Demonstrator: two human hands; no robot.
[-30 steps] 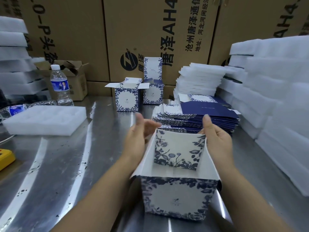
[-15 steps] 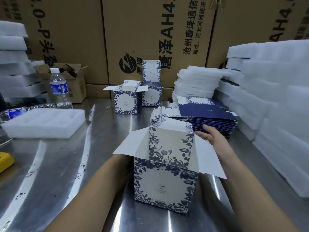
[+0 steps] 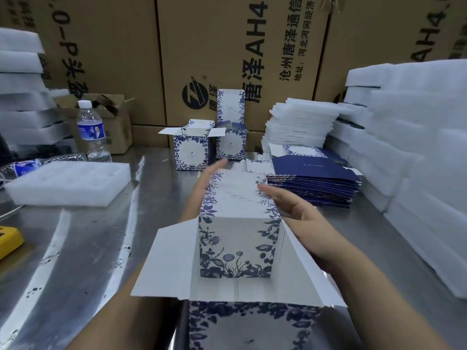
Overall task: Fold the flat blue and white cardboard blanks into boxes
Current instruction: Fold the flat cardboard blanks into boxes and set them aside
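Brown shipping cartons (image 3: pixel 227 46) fill the top of the frame behind a steel worktop (image 3: pixel 88 248). White foam sheets (image 3: pixel 417 160) are stacked at right. At bottom centre stands the blue and white box (image 3: pixel 235 248), side flaps spread, tall lid flap raised. A pile of flat blanks (image 3: pixel 313 183) lies right of centre. The left hand (image 3: pixel 208 175), fingers straight and partly hidden, lies along the lid flap's left edge. The right hand (image 3: pixel 295 210), flat and straight-fingered, meets its right edge. Two folded boxes (image 3: pixel 192 150) stand behind.

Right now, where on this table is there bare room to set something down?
The steel table between the foam tray and the box being folded is free. The right side is crowded with flat blanks and foam stacks; folded boxes fill the back.
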